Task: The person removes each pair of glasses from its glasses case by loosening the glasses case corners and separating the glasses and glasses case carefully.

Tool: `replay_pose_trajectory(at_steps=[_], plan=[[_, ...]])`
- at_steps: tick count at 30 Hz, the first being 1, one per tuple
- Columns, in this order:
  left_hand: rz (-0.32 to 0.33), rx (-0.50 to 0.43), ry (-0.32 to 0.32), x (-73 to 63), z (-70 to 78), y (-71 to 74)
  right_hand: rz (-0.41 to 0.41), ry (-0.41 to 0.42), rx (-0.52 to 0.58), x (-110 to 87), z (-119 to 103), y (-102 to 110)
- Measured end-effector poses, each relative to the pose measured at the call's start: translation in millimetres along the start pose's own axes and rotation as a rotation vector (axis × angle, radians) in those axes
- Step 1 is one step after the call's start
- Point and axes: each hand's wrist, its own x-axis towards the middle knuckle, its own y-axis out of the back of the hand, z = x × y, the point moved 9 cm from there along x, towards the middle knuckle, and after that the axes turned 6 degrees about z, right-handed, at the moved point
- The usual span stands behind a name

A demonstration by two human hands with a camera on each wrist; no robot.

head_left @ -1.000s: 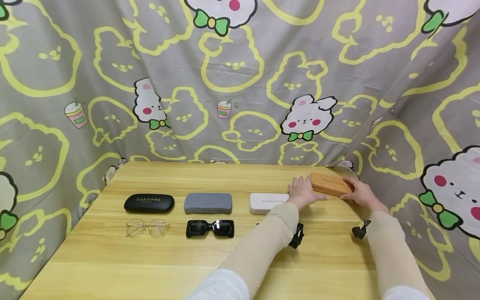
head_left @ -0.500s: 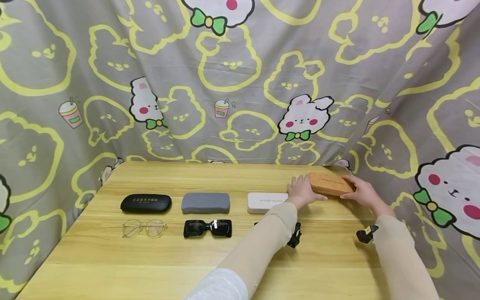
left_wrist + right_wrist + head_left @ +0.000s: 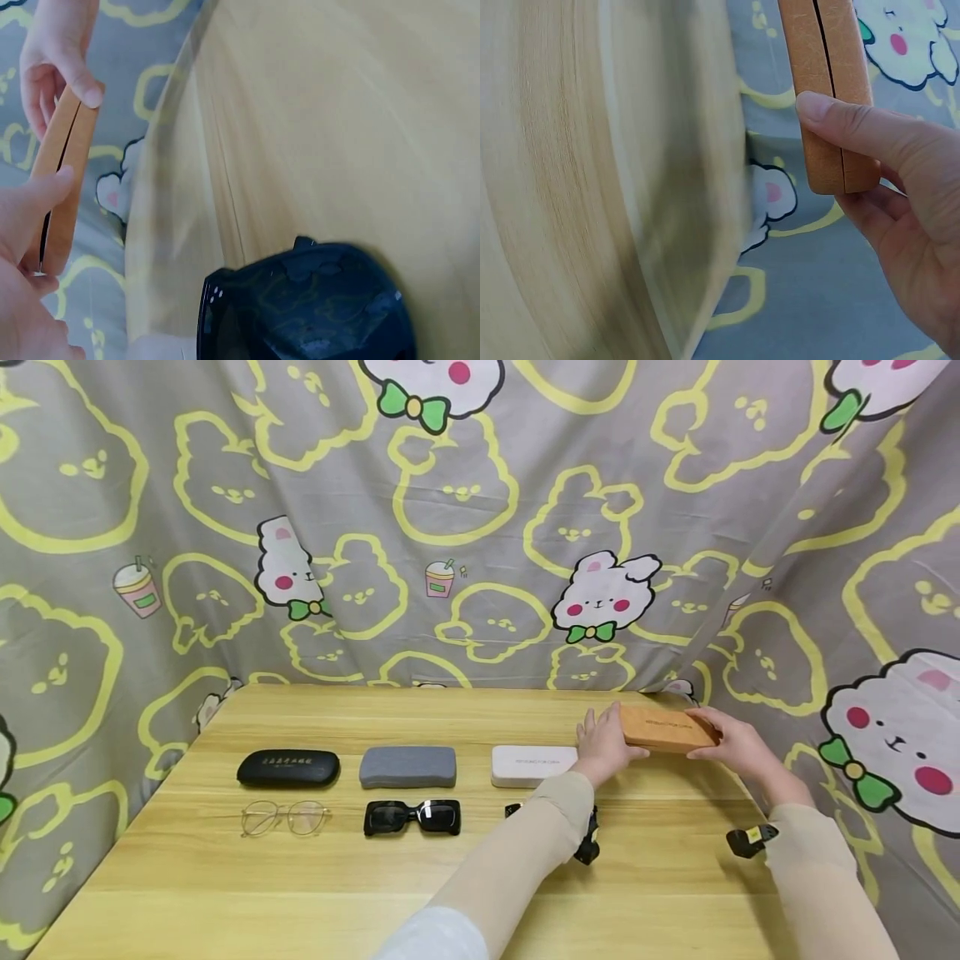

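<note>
Both hands hold an orange glasses case [image 3: 666,727] near the table's back right corner. My left hand [image 3: 602,745] grips its left end; in the left wrist view the thumb [image 3: 49,189] lies along the side by the dark seam, with a finger under the end. The right hand [image 3: 738,747] pinches the other end, and its thumb [image 3: 836,112] presses the side beside the seam in the right wrist view. The case looks closed, with only a thin seam line. A black pair of sunglasses [image 3: 307,307] lies under the left wrist, mostly hidden by the forearm in the head view.
A white case [image 3: 528,767], a grey case [image 3: 407,767] and a black case [image 3: 288,768] stand in a row. In front lie black sunglasses [image 3: 412,817] and thin-rimmed glasses [image 3: 283,818]. A patterned curtain [image 3: 480,527] surrounds the wooden table [image 3: 337,902].
The orange case has turned slightly and sits straighter, its right end shifted a little to the right. The right hand and forearm have moved right; the left hand keeps its grip.
</note>
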Motion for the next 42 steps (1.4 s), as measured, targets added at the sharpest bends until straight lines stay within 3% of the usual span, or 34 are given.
replay_pose_trajectory(at_steps=[7,11,25,31,36,42], plan=[[0.052,-0.019,-0.021,-10.7,5.4,8.4,0.009,0.011,-0.013,-9.2,-5.5,9.0],[0.062,-0.013,-0.018,-18.9,6.3,7.1,-0.023,-0.030,-0.007,-16.4,-0.1,4.1],[0.064,-0.085,0.016,-40.2,5.3,-16.7,-0.030,-0.063,0.004,-41.5,12.8,-6.7],[0.024,-0.001,0.034,-48.5,4.0,-25.1,-0.051,-0.071,0.034,-46.6,15.6,-13.3],[-0.057,0.105,0.072,-53.2,0.0,-33.2,-0.051,-0.039,0.020,-48.8,18.1,-20.7],[-0.179,0.101,0.116,-56.9,-4.0,-43.8,-0.097,-0.055,0.033,-51.5,28.1,-32.5]])
